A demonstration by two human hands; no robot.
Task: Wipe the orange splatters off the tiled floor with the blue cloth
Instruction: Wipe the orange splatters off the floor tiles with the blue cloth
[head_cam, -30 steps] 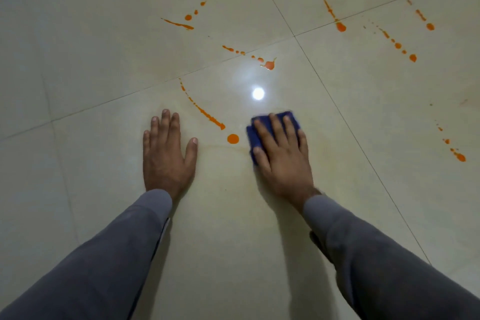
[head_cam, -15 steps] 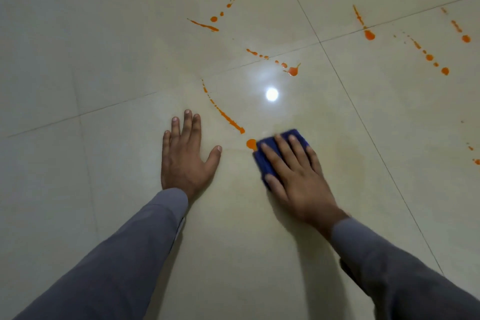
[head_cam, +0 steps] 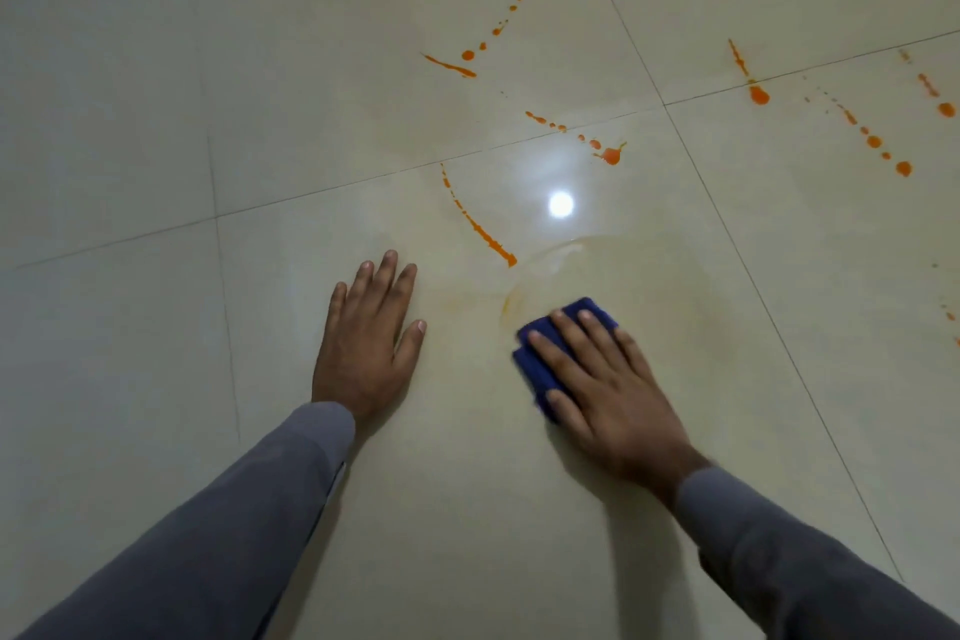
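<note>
your right hand (head_cam: pixel 608 392) lies flat with straight fingers, pressing the folded blue cloth (head_cam: pixel 545 359) against the tiled floor (head_cam: pixel 130 120); the cloth shows past your fingertips and thumb. your left hand (head_cam: pixel 369 338) rests palm down on the tile, fingers relaxed and holding nothing, well apart from the cloth. just beyond the cloth is a faint, pale orange smear (head_cam: pixel 613 276). an orange streak (head_cam: pixel 480 229) ends at that smear's edge, and more orange splatters (head_cam: pixel 610 155) dot the tiles farther out and to the right.
</note>
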